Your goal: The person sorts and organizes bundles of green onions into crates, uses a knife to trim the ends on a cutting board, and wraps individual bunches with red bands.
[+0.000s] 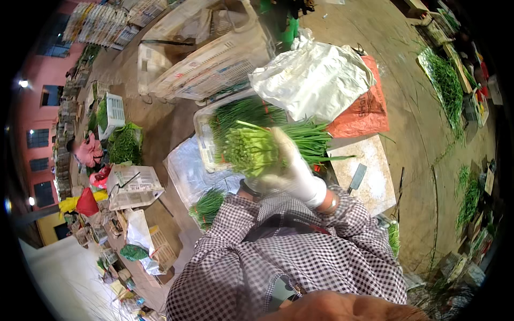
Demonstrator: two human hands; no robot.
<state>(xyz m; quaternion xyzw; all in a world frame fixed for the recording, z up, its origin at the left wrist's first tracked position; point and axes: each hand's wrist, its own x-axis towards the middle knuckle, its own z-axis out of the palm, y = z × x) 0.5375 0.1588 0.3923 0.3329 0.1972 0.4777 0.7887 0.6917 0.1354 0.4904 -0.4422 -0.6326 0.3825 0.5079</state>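
A thick bunch of chive-like green stems [253, 148] is held up in front of my body, its pale cut ends towards the left. My right hand [297, 172], in a white glove, wraps around its near right side with the thumb over the top. The bunch mostly hides my left hand [263, 182], which is blurred and close against its underside. Just beyond is a white plastic crate [204, 138] holding more dark green bunches [241, 110] with red ties. A cleaver [357, 176] lies on a pale board [377, 176] to the right.
A white woven sack [313, 80] and a red sack [361, 112] lie beyond the board. Large white crates [213, 68] stand at the back. A tied green bunch [208, 206] rests near my left elbow. Another person [89, 150] is at far left, near heaped greens [125, 144].
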